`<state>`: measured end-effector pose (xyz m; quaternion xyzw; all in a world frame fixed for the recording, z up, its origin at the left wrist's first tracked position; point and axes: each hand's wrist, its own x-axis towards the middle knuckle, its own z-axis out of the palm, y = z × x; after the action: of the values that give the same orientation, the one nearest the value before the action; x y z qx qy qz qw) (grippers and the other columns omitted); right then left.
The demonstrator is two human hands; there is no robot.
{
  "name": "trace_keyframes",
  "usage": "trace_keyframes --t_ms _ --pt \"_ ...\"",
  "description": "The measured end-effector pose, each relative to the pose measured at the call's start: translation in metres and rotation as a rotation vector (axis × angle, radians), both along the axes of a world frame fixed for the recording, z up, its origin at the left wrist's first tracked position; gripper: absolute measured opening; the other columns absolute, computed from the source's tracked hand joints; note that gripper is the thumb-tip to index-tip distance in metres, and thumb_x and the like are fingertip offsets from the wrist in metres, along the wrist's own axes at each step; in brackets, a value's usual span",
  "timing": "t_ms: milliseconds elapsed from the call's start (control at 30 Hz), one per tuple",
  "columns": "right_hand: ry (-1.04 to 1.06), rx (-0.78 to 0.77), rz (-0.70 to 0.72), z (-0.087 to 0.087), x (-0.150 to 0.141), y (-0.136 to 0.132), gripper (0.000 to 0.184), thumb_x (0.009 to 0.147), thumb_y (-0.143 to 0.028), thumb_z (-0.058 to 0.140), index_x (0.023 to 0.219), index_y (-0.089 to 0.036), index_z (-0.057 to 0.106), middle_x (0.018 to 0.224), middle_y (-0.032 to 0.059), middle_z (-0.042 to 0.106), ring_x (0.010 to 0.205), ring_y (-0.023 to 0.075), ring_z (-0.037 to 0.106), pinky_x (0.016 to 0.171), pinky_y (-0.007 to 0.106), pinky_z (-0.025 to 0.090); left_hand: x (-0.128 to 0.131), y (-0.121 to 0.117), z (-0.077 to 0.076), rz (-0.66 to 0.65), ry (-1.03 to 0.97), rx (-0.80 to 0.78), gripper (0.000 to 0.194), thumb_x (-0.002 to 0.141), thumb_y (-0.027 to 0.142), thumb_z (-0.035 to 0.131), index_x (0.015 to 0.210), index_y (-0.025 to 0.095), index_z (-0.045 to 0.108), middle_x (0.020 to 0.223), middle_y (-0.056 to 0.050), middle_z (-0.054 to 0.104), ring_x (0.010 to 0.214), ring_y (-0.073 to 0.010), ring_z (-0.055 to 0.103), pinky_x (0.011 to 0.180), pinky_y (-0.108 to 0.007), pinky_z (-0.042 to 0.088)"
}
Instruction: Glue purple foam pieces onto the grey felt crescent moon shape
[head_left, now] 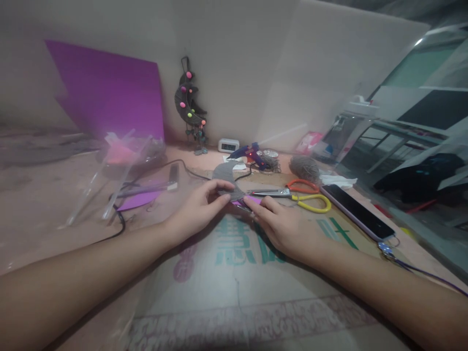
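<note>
Grey crescent (pixel 223 172) pinched by left hand (pixel 197 207), right hand (pixel 287 226) obscuring purple piece (pixel 253 200), grip unclear

Grey crescent (pixel 222 171) and purple strip (pixel 255 200), held together at the fingertips.
The crescent is flat and matt, its outer curve to the left and its hollow to the right; the upper horn stands clear and points right, while the lower part is pinched between thumb and forefinger of the left hand (pixel 199 204) and partly hidden by them. The strip, bright and narrow, shows just beside the crescent's lower end, mostly covered by the fingers of the right hand (pixel 283 222); whether the two are joined cannot be told.
</note>
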<state>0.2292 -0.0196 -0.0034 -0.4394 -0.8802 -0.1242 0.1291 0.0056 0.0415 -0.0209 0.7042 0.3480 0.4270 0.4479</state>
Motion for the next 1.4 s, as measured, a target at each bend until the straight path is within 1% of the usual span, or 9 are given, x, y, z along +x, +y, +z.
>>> trace_keyframes --t_ms 200,400,600,733,967,1067,1200,1300,1400 --pt "-0.015 -0.001 -0.012 -0.001 0.0 0.0 0.043 0.097 -0.029 0.037 0.14 -0.02 0.041 0.101 0.0091 0.06 0.069 0.0149 0.058 0.059 0.026 0.043 0.001 -0.001 0.004 0.003 -0.027 -0.05 0.027 0.085 0.031 0.058 0.108 0.017 0.059 0.102 -0.007 0.067 0.09 -0.0197 0.064 0.08 -0.033 0.05" --pt "-0.015 0.004 -0.02 0.0 0.0 0.001 0.044 0.097 -0.027 0.038 0.14 -0.019 0.04 0.102 0.0091 0.06 0.069 0.0147 0.058 0.058 0.025 0.043 0.002 -0.002 0.007 -0.035 -0.031 -0.098 0.033 0.081 0.031 0.063 0.111 0.018 0.054 0.095 -0.004 0.067 0.084 -0.0176 0.064 0.073 -0.03 0.05" --pt "0.029 -0.002 -0.013 0.002 0.001 -0.001 0.045 0.097 -0.026 0.036 0.141 -0.018 0.039 0.103 0.0094 0.059 0.075 0.0168 0.06 0.063 0.028 0.046 0.002 -0.003 0.007 0.0 0.011 -0.059 0.03 0.082 0.029 0.062 0.109 0.02 0.055 0.093 -0.003 0.065 0.082 -0.0157 0.062 0.065 -0.025 0.047" --pt "0.028 -0.006 -0.035 0.002 0.002 0.0 0.044 0.098 -0.027 0.034 0.141 -0.019 0.038 0.102 0.0085 0.059 0.073 0.0167 0.06 0.061 0.028 0.046 0.001 -0.002 0.006 0.008 0.008 -0.036 0.031 0.082 0.029 0.062 0.111 0.02 0.055 0.091 -0.002 0.064 0.076 -0.0141 0.06 0.062 -0.024 0.045" --pt "0.02 -0.017 -0.048 0.002 0.003 0.002 0.045 0.098 -0.025 0.032 0.141 -0.019 0.039 0.101 0.0087 0.059 0.073 0.0168 0.059 0.062 0.029 0.047 0.002 -0.006 0.017 0.027 -0.01 -0.116 0.029 0.08 0.027 0.062 0.107 0.017 0.053 0.076 0.002 0.059 0.064 -0.0114 0.055 0.056 -0.022 0.04" --pt "0.03 -0.032 -0.04 0.002 0.004 0.002 0.045 0.098 -0.025 0.032 0.142 -0.019 0.037 0.102 0.0091 0.058 0.075 0.0173 0.059 0.065 0.03 0.049 0.003 -0.007 0.018 0.027 -0.02 -0.137 0.03 0.08 0.027 0.062 0.107 0.017 0.052 0.074 0.002 0.059 0.063 -0.0109 0.054 0.056 -0.022 0.04" --pt "0.061 -0.002 -0.032 0.002 0.007 0.001 0.046 0.098 -0.025 0.032 0.143 -0.019 0.036 0.102 0.0102 0.057 0.076 0.0185 0.057 0.066 0.032 0.049 0.003 -0.006 0.016 0.015 -0.048 -0.139 0.029 0.081 0.027 0.062 0.107 0.018 0.052 0.075 0.002 0.058 0.065 -0.0107 0.053 0.058 -0.022 0.04" --pt "0.08 0.009 -0.04 0.003 0.008 0.002 0.045 0.098 -0.026 0.031 0.142 -0.019 0.037 0.099 0.01 0.057 0.076 0.0187 0.056 0.067 0.032 0.049 0.003 -0.007 0.015 0.026 -0.035 -0.138 0.03 0.081 0.028 0.062 0.107 0.018 0.052 0.072 0.003 0.056 0.06 -0.0106 0.051 0.055 -0.022 0.038" --pt "0.065 -0.003 -0.049 0.004 0.008 0.003 0.045 0.098 -0.025 0.031 0.142 -0.018 0.039 0.099 0.0098 0.057 0.075 0.0188 0.056 0.067 0.032 0.049 0.002 -0.007 0.015 0.034 -0.015 -0.116 0.03 0.08 0.028 0.062 0.107 0.018 0.053 0.073 0.002 0.056 0.063 -0.0113 0.052 0.056 -0.022 0.038"
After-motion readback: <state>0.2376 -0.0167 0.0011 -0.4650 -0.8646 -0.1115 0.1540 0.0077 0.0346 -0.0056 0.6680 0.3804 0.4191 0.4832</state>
